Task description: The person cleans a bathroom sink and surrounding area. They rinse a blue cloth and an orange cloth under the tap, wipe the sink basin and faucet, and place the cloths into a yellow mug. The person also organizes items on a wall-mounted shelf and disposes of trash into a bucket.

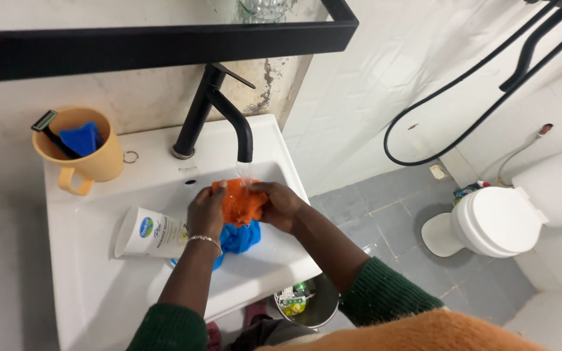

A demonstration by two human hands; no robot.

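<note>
Your left hand [205,211] and right hand [280,205] both grip the orange cloth [240,200] between them, fingers closed on its edges, right under the running black faucet [219,110]. A blue cloth [239,237] lies just below your hands in the white sink [99,260], and a white tube [151,233] rests beside your left wrist.

- Both arms wear dark green sleeves of a soft, fuzzy knit, pushed back so the forearms are bare.
- The left hand [206,213] has a thin silvery bracelet [204,240] of small links or beads round its wrist.
- The right hand [280,205] is bare, with no ring or band that I can see.
- Across the chest runs a fluffy orange garment [424,333], woolly in texture, meeting the green sleeves at the shoulders.
</note>
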